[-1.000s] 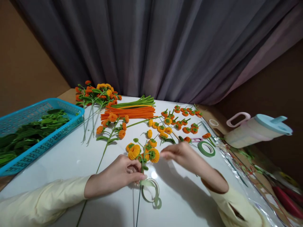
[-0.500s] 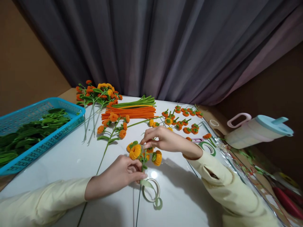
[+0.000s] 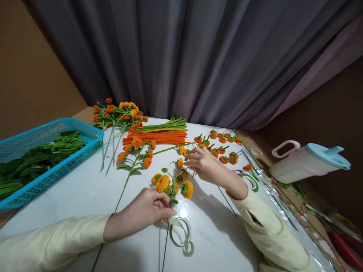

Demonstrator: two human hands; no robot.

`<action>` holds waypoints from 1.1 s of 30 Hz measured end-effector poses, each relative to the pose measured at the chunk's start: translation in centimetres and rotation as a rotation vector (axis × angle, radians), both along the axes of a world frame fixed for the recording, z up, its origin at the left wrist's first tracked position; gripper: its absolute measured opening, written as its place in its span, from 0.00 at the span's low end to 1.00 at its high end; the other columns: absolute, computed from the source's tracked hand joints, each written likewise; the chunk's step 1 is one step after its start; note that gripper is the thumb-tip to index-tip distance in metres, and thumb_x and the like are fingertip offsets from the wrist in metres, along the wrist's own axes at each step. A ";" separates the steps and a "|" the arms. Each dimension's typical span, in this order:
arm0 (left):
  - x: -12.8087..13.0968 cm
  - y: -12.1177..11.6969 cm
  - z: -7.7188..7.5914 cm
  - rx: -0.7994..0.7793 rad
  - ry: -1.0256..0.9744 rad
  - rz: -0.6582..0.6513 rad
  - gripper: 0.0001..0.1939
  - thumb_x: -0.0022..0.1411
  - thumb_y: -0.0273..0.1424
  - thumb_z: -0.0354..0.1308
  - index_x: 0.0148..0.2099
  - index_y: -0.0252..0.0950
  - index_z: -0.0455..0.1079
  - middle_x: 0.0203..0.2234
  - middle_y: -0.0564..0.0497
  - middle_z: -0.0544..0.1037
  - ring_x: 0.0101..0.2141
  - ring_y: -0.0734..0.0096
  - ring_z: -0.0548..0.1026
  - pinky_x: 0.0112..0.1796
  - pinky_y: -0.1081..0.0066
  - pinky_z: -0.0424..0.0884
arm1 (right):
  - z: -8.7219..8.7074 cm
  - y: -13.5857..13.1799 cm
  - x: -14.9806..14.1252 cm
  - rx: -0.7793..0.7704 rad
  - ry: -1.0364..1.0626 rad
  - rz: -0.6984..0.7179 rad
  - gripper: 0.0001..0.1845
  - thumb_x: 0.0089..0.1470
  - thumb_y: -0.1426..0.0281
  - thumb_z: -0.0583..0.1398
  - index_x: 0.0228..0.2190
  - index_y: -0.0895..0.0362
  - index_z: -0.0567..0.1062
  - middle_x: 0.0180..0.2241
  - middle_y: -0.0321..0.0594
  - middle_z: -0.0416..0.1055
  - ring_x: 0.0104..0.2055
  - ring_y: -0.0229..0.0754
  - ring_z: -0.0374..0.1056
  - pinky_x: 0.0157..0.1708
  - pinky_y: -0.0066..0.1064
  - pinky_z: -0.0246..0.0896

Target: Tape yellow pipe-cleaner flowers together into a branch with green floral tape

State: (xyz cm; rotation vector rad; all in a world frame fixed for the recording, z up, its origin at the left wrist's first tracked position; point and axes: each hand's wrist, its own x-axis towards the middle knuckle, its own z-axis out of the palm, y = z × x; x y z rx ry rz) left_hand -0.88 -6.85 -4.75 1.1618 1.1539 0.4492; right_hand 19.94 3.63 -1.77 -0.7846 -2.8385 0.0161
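Note:
My left hand (image 3: 144, 209) pinches the stem of a spray of fuzzy yellow-orange flowers (image 3: 162, 184) between thumb and fingers. From that grip a strip of pale green tape (image 3: 176, 222) runs to a tape roll (image 3: 189, 230) just below. Thin stems fan out above the hand, one with a small green bud (image 3: 164, 170), another toward a small yellow flower (image 3: 180, 163). Close to that flower is my right hand (image 3: 205, 164), its fingers stretched and somewhat apart; I see nothing held in them. Its fingertips also hover near loose orange flower heads (image 3: 214, 152).
On the left, a blue basket (image 3: 68, 160) holds green leaves. A finished orange spray (image 3: 137, 142), orange and green stem bundles (image 3: 159, 136) and more flower sprays (image 3: 113, 113) lie farther back. At right are a green tape roll (image 3: 255, 186) and a lidded tumbler (image 3: 309, 162).
My right hand has left the flower spray and moved up and right toward the loose heads. A small yellow flower and the bud now show above the spray. My left hand keeps its grip.

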 end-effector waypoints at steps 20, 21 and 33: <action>-0.5 0.6 0.6 -0.044 -0.037 -0.019 0.11 0.45 0.34 0.65 0.25 0.34 0.66 0.16 0.56 0.73 0.22 0.74 0.71 0.28 0.74 0.66 | -2.3 -10.0 2.5 -0.843 0.972 -0.283 0.10 0.56 0.73 0.57 0.41 0.52 0.66 0.32 0.39 0.71 0.30 0.41 0.72 0.32 0.33 0.70; -0.5 0.7 0.6 -0.038 -0.041 -0.023 0.11 0.46 0.34 0.64 0.25 0.33 0.66 0.16 0.56 0.73 0.21 0.74 0.71 0.27 0.74 0.66 | -2.1 -11.1 1.9 -0.949 1.012 -0.276 0.10 0.56 0.73 0.58 0.40 0.52 0.67 0.31 0.38 0.71 0.30 0.42 0.73 0.32 0.33 0.70; -0.6 0.7 0.7 -0.039 -0.062 -0.036 0.11 0.47 0.34 0.64 0.25 0.34 0.65 0.17 0.57 0.72 0.22 0.75 0.70 0.27 0.75 0.64 | -4.0 -13.0 -3.5 -0.954 1.218 -0.617 0.10 0.45 0.69 0.65 0.33 0.56 0.72 0.28 0.39 0.75 0.27 0.41 0.72 0.28 0.29 0.69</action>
